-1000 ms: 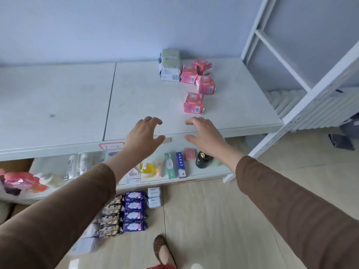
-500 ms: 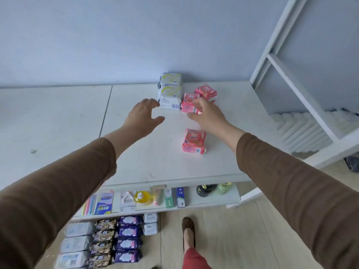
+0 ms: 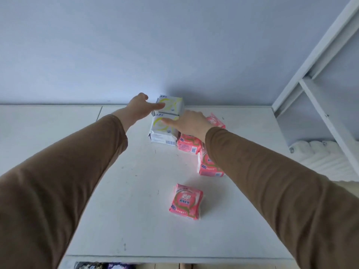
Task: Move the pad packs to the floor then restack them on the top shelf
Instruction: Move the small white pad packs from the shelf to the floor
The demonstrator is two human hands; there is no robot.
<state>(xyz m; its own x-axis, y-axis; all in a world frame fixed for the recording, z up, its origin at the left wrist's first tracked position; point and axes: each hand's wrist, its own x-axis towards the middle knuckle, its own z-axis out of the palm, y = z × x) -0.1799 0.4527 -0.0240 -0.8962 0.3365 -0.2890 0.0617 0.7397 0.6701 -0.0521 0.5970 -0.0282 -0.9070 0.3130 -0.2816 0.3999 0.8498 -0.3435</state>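
Observation:
Two white-and-yellow pad packs sit one behind the other at the back of the white top shelf point(image 3: 120, 220). My left hand point(image 3: 138, 108) holds the far white pack point(image 3: 172, 103) from its left, thumb across its top. My right hand point(image 3: 191, 124) holds the near white pack point(image 3: 162, 133) from the right, thumb on its top; the fingers of both hands are hidden. Pink pad packs lie to the right: one point(image 3: 189, 145) beside the near white pack, one point(image 3: 208, 166) under my right forearm, one point(image 3: 216, 121) behind my right hand. A lone pink pack point(image 3: 186, 201) lies nearer me.
A pale blue wall rises right behind the shelf. A white metal frame point(image 3: 318, 78) stands at the right with a white radiator point(image 3: 326, 154) beyond it. Purple packs point(image 3: 116, 266) on the floor peek out below the shelf's front edge.
The view has tilted up and moved closer to the shelf. Both hands have reached forward from mid-shelf to the two white packs and now touch them.

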